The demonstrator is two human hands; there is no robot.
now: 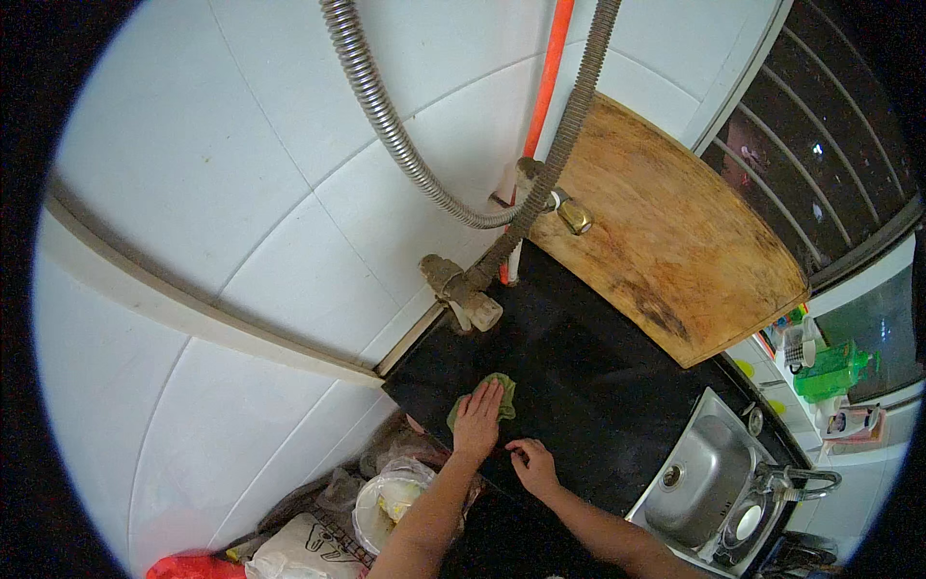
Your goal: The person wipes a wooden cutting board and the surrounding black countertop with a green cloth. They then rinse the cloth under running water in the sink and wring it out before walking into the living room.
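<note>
My left hand (477, 428) lies flat over a folded green cloth (506, 405), pressing it on the black countertop (571, 369) near its front left corner. Parts of the cloth stick out past the fingers and beside the wrist. Just to the right, my right hand (535, 469) rests low at the counter's front edge, with loosely bent fingers and nothing visible in them.
A large worn wooden cutting board (673, 231) leans at the back. Corrugated metal hoses (391, 137) and a valve (463, 293) hang over the counter. At right is a steel sink (694, 470) with a faucet (796, 481). A lined bin (372, 506) stands lower left.
</note>
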